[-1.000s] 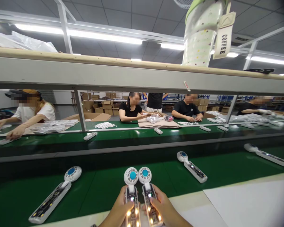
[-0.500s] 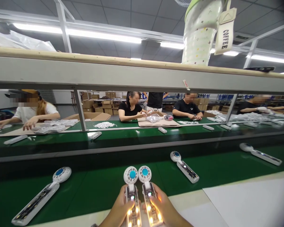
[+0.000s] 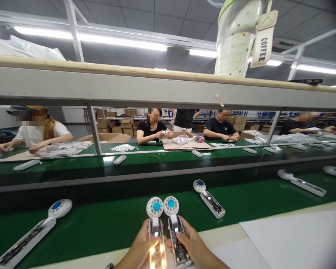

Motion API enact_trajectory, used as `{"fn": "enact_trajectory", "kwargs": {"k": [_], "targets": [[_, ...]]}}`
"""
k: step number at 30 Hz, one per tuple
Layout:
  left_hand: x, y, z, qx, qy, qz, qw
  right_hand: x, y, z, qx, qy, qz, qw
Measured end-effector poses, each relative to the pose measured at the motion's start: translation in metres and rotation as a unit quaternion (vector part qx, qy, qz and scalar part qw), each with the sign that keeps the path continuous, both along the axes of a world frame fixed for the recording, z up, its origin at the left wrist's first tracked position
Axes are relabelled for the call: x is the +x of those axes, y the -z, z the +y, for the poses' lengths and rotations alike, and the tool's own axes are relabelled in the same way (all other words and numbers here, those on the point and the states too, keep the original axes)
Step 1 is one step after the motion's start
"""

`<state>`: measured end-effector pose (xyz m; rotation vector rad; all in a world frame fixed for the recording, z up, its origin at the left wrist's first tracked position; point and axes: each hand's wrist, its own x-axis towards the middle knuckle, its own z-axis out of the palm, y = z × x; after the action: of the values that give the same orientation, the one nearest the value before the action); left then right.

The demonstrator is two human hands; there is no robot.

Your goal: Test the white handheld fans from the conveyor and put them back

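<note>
My left hand is closed around a white handheld fan with a round slotted head, a blue centre and a clear body over a circuit board. Yellow lights glow in its lower body, and my thumb lies on the board near a small white light. In my right hand is a matching fan, held upright beside it, its thumb on the board and its yellow lights dark. The two round heads nearly touch. Fingers behind both bodies are mostly hidden.
On the green conveyor belt lie similar fans to the left and right. White paper covers the near right table. Overhead runs a shelf bearing a cup. Co-workers sit across a farther belt carrying white parts.
The yellow lights of the fan in my right hand have gone out. Fans on the near belt have shifted left; parts on the far belt have shifted right. My hands stay in place.
</note>
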<state>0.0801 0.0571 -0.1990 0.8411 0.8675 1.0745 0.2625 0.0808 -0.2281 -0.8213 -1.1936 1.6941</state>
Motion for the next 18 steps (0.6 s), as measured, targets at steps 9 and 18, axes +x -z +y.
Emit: {"fn": "enact_trajectory", "kwargs": {"k": [9, 18], "targets": [[-0.001, 0.006, 0.002, 0.014, 0.006, -0.003, 1.0, -0.001, -0.003, 0.0, -0.002, 0.013, -0.005, 1.0], [0.0, 0.008, 0.002, 0.035, 0.014, 0.004, 0.999, 0.0, -0.007, -0.003, 0.035, 0.0, 0.002, 0.999]]}}
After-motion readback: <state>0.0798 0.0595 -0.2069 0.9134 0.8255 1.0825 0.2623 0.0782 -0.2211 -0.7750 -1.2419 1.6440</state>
